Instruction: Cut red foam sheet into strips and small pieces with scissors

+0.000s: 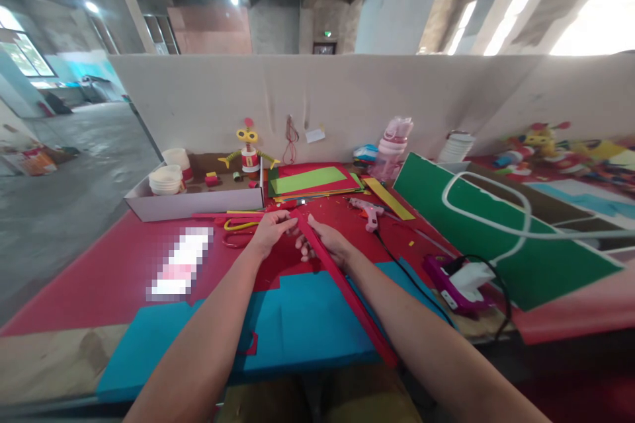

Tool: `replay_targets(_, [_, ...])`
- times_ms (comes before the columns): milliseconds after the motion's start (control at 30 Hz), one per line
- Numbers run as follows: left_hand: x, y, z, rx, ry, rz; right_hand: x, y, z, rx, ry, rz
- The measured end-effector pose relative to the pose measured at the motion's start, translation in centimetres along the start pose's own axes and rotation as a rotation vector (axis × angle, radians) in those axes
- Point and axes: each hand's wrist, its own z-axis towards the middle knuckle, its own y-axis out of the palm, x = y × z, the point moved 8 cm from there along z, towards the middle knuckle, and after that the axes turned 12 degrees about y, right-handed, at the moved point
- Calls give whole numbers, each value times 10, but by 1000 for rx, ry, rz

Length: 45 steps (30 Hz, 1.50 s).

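A long red paper strip [342, 277] runs from between my hands down toward the table's front edge, beside my right forearm. The fingers of my left hand [270, 232] pinch its far end. Around the strip just below that end, my right hand [327, 242] has its thumb on one side and its curled fingers underneath. Close to my left wrist lie scissors with red handles [238, 239] and a yellow curved piece [235, 225]. Blue sheets [302, 317] are spread under my forearms, with a small red piece [254, 344] on them.
At the back left, a box [198, 205] holds paper cups and a yellow-eyed cup figure [248, 153]. Coloured sheets [312, 180] are stacked behind my hands. A pink glue gun [370, 211] lies right, its black cord trailing toward a purple power strip [459, 287] by a green board [476, 231].
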Motion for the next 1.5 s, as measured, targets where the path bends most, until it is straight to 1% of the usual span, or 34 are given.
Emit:
replay_targets(200, [-5,0,-1,6,-31,-30,-5,-2,-5,-5,-62,-1])
replay_targets(367, [-10,-4,-1,52,-49,-106,-5,-3,-6,-12,-58,50])
replay_targets(600, [-10,-4,0,73,-59,-164,-5,-3,-6,-52,-45,77])
replay_targets(800, [-11,-4,-1,80,-69,-216,-6,-2,-5,-83,-96,60])
replay_targets(1167, [-10,-6,-1,90,-42,-188,-10,3,-12,-112,-142,22])
replay_targets(1233, [-8,-4,-1,74,-38,-182,-11,1,-10,-91,-169,31])
replay_targets(1300, [-5,-3,-1,62,-37,-200,-13,-4,-8,-28,-215,9])
replay_targets(1400, [-3,-3,-2,64,-49,-210,-14,-11,-5,88,-274,-82])
replay_targets(1500, [-3,-2,-3,36,-73,-159,-12,-12,-2,136,-286,-163])
